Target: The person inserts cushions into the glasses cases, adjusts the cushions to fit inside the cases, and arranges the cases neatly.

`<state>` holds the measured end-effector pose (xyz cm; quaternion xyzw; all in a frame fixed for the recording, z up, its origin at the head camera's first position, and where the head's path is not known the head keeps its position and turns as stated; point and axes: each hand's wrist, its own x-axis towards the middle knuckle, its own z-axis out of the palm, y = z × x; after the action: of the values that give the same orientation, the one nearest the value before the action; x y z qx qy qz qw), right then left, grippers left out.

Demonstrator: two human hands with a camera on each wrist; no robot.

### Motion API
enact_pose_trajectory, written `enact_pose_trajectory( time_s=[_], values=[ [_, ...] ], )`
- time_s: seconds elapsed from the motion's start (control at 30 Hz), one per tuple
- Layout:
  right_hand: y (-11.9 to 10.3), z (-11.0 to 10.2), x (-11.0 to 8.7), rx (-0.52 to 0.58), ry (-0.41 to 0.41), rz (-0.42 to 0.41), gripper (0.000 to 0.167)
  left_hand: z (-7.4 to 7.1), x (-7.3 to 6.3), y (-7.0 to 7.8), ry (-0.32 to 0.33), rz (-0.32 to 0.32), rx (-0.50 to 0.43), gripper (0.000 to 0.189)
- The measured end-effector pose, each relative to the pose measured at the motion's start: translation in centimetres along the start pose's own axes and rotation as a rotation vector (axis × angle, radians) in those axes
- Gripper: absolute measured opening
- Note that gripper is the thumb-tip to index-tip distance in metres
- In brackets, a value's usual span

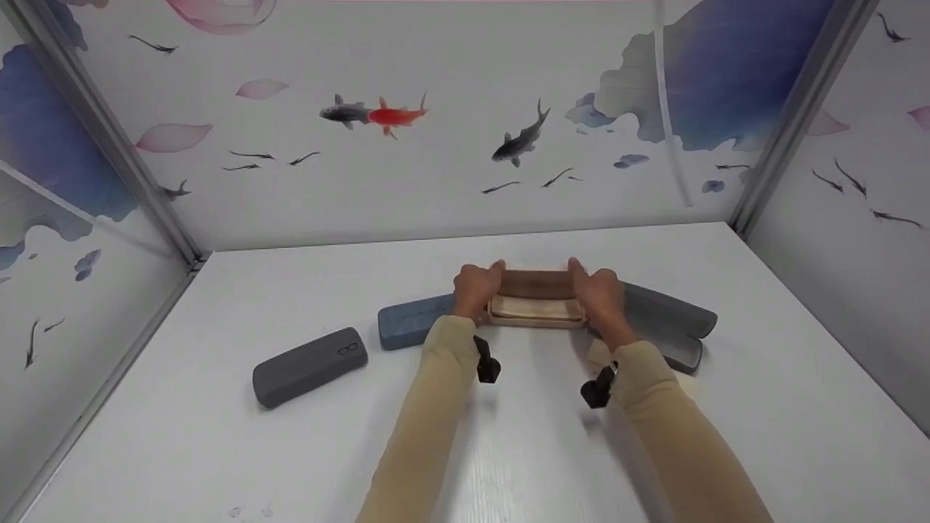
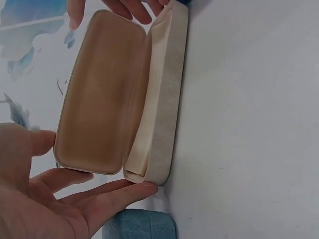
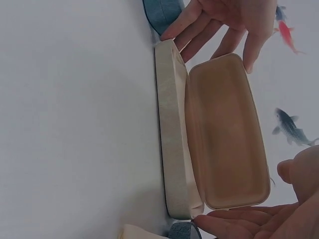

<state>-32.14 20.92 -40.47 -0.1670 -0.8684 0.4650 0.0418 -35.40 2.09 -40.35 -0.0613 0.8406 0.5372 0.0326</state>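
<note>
An opened glasses case (image 1: 539, 283), cream outside and brown inside, stands on the table between both hands. Its lid is raised at the back, and a folded cream cloth (image 1: 536, 309) lies in the base. My left hand (image 1: 476, 288) holds the case's left end, thumb at the lid's edge and fingers along the end of the base, as the left wrist view shows. At the opposite end, my right hand (image 1: 603, 296) grips the lid and base in the same way. The case's pale outer side (image 3: 172, 129) shows in the right wrist view.
Left of the hands lie a closed blue glasses case (image 1: 408, 324) and a closed dark grey one (image 1: 311, 369) with a spectacles print. An open grey case (image 1: 668, 309) lies at right, partly behind my right hand. Pale cloth (image 1: 599, 354) shows by the right wrist. Printed walls (image 1: 450, 196) enclose the table.
</note>
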Motion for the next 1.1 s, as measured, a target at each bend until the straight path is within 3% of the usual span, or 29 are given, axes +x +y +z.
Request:
enact_pose_trajectory(
  time_s=[0.2, 0.43, 0.73, 0.93, 1.1],
  values=[
    [-0.2, 0.2, -0.1, -0.009, -0.002, -0.008, 0.060, 0.0, -0.2, 0.2, 0.038, 0.049, 0.034, 0.034],
    [-0.1, 0.3, 0.2, -0.015, -0.037, -0.007, 0.069, 0.0, -0.3, 0.4, 0.075, 0.017, 0.059, 0.053],
    [-0.2, -0.1, 0.3, -0.003, -0.133, 0.019, 0.067, -0.4, -0.4, 0.3, 0.023, -0.024, -0.018, 0.061],
    [-0.2, -0.4, 0.6, 0.030, -0.227, 0.082, 0.074, -0.6, -0.5, 0.1, -0.009, -0.031, -0.003, 0.058],
    [-0.1, -0.7, 1.0, 0.043, -0.259, 0.110, 0.077, -0.6, -0.3, 0.0, -0.048, -0.048, -0.026, 0.056]
  ],
)
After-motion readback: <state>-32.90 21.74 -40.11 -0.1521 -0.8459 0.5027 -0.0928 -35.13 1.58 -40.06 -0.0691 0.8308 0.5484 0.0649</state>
